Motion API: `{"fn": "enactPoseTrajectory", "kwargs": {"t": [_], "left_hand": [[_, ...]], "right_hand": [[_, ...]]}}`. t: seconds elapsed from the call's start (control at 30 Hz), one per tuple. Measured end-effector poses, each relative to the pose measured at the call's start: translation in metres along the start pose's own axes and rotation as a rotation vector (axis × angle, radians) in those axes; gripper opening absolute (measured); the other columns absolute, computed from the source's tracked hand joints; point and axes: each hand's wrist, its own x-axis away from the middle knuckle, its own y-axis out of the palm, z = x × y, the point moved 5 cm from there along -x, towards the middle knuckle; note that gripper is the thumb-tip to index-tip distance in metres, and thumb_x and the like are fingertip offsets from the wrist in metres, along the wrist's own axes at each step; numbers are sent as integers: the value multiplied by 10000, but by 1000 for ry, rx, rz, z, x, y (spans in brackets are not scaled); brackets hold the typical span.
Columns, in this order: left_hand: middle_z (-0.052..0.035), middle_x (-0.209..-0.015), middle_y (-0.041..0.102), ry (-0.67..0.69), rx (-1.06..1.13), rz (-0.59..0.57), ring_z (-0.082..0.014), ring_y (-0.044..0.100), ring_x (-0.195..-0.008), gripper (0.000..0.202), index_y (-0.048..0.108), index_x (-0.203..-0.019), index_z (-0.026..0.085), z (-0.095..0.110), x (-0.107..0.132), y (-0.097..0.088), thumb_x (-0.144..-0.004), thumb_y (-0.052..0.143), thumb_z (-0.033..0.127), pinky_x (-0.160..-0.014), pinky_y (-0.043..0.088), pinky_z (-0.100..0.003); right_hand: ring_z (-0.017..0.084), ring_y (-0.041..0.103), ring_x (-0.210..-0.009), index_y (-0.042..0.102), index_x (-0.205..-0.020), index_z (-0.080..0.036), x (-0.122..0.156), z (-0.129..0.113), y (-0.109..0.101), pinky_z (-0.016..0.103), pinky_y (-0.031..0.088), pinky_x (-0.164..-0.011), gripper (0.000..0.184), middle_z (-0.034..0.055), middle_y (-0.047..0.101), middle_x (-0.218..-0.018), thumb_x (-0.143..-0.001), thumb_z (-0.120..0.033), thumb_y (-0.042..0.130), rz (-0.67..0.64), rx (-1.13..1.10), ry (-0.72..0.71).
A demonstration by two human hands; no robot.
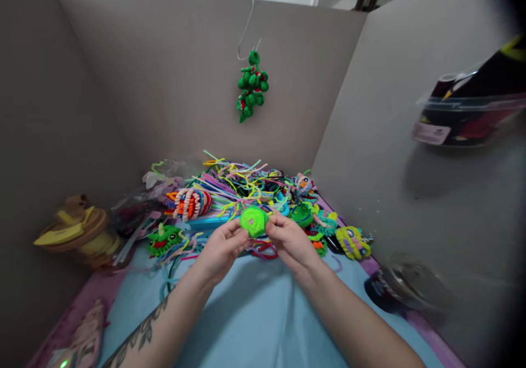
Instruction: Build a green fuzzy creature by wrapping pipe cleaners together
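Held at centre of view, by near fringe of pile: green coil (pixel 253 222), round, small pinkish spot near its middle. Pinched at left rim between thumb and fingers of left hand (pixel 223 247); gripped at right rim by fingertips of right hand (pixel 293 245). Both grips closed to coil's edge. Cannot tell depth gap between coil and stems behind.

Near side: most room. Blue cloth (pixel 242 313) spread between and beneath forearms, down to bottom of view, bordered left and right by purple edging (pixel 372 269).

Far side: tight. Tangle of fuzzy stems (pixel 246 187) heaped toward grey back panel (pixel 184 83); blue tray edge (pixel 211 223) just beyond left hand. To left: green horned figure (pixel 164 240), with striped figure (pixel 193 203) farther back. To right: yellow-green figure (pixel 352 243), near edging; dark-based tub (pixel 384 288) at foot of grey right panel (pixel 370 154).

Overhead: green ornament (pixel 251 86), hung on wire before back panel, well apart from hands.
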Motion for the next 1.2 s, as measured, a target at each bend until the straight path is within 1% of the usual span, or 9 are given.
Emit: {"fn": "enactPoseTrajectory", "kwargs": {"t": [0.1,0.2,0.33,0.47,0.6,0.73,0.83,1.03,1.2], "left_hand": [[-87,-999,700,-19,14,37,-162,618,-890,339,726,-982,163,3,-1,-5,-697,776,339,-789,504,-253],[-81,-924,700,-32,-51,100,-137,607,-788,314,735,-933,151,6,-4,-14,-675,793,318,-706,507,-230],[-58,-823,687,-27,-138,194,-114,587,-697,307,735,-872,134,9,-6,-27,-655,802,341,-587,471,-185],[-44,-744,686,-42,-218,270,-122,599,-644,351,731,-865,132,9,-4,-30,-614,818,361,-525,440,-182],[-45,-710,690,-59,-219,270,-135,626,-635,343,727,-849,128,9,-3,-26,-596,828,337,-549,466,-206],[-58,-776,708,28,-104,378,-139,646,-660,347,711,-864,130,18,-3,-34,-596,828,316,-568,481,-215],[-29,-792,688,58,-17,433,-126,642,-703,308,682,-831,146,19,-4,-42,-601,831,289,-617,500,-219],[-19,-825,678,-130,24,241,-122,633,-697,307,644,-921,170,0,-8,-32,-664,795,245,-634,509,-239],[-26,-806,686,-109,43,287,-127,644,-682,356,615,-958,168,0,-7,-32,-648,789,172,-600,500,-227]], "right_hand": [[154,563,-699,609,-617,-186,-5,8,0,295,426,-735,342,-5,626,-699,-556,-431,840,-13,-102,104],[150,552,-699,637,-717,-181,-7,9,-1,290,418,-741,336,-10,621,-701,-591,-436,817,-21,-39,99],[199,553,-995,649,-828,-224,-8,-5,-16,310,405,-864,375,27,629,-1044,-605,-488,796,186,191,-154],[272,426,-1257,714,-810,-193,-11,-4,-10,376,344,-1003,414,98,541,-1292,-680,-586,703,-5,443,-117],[247,582,-1049,715,-805,-187,-11,10,-3,349,456,-860,386,71,683,-1056,-655,-542,743,-151,183,100],[178,627,-709,692,-846,-228,-11,22,-5,283,496,-609,291,16,720,-815,-639,-419,762,-75,-190,311],[166,631,-679,684,-860,-234,-12,22,-7,267,503,-584,241,6,729,-808,-660,-357,738,-50,-276,344],[161,653,-723,687,-881,-222,-11,20,-4,255,517,-594,273,4,738,-860,-650,-356,749,-102,-253,335],[162,648,-768,686,-854,-227,-11,21,-7,272,534,-641,220,4,722,-889,-655,-300,744,-106,-216,330]]}}
